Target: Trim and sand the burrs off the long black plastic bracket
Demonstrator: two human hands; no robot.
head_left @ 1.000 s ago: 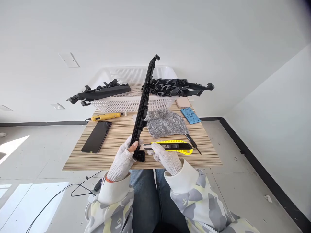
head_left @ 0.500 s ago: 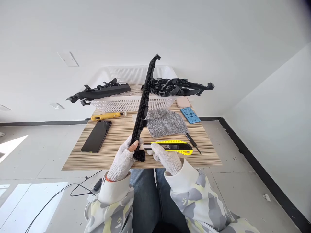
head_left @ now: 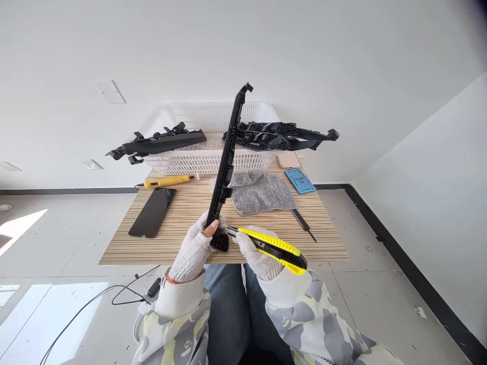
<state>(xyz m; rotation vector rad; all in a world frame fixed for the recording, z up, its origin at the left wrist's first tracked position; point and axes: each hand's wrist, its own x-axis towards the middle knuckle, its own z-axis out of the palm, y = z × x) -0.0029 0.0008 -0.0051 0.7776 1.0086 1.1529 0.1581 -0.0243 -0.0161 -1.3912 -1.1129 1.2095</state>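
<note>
My left hand (head_left: 192,248), in a white glove, is closed round the lower end of a long black plastic part (head_left: 227,162) that stands nearly upright over the striped table (head_left: 182,213). My right hand (head_left: 255,251), also gloved, grips a yellow utility knife (head_left: 272,247). The knife's blade end touches the black part's bottom end, just beside my left thumb. The knife body slants down to the right, off the table.
A white basket (head_left: 207,159) at the table's back carries black plastic parts (head_left: 160,143) on its left rim and more black parts (head_left: 281,136) on its right. On the table lie a grey glove (head_left: 262,192), a phone (head_left: 152,219), a yellow screwdriver (head_left: 167,181), a blue card (head_left: 300,181) and a thin black tool (head_left: 303,224).
My right hand has swung the knife from lying level along the table to slanting down to the right, its tip still at the part's lower end. The black part barely moved.
</note>
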